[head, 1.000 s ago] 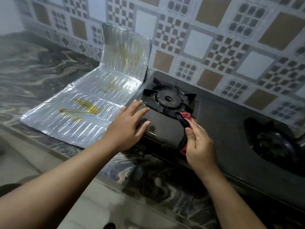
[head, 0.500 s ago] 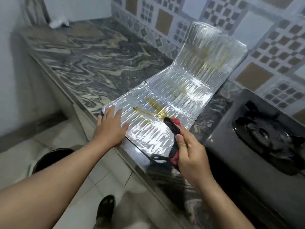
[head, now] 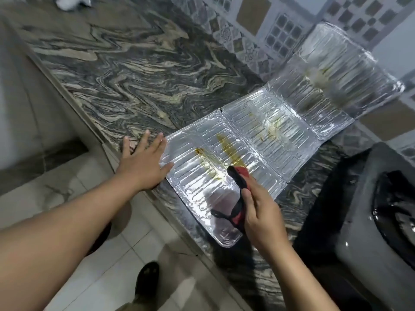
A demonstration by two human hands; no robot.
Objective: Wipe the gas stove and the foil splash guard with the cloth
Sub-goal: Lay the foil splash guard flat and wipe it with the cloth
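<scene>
Ribbed silver foil splash guard (head: 265, 140) lies flat on the swirled grey marble counter (head: 139, 70), far panel propped against the tiled wall; yellow-brown grease streaks remain, so foil wiping looks barely begun. Right hand (head: 261, 217) grips the red-and-black cloth (head: 239, 176) over the streaks. Left hand (head: 143, 162) presses flat, fingers spread, on the foil's near corner. Black gas stove (head: 368, 212) is cut off right; its cleanliness is unclear.

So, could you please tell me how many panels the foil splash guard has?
3: near panel flat under the cloth, middle panel flat on the counter, far panel leaning up against the tiled wall.
</scene>
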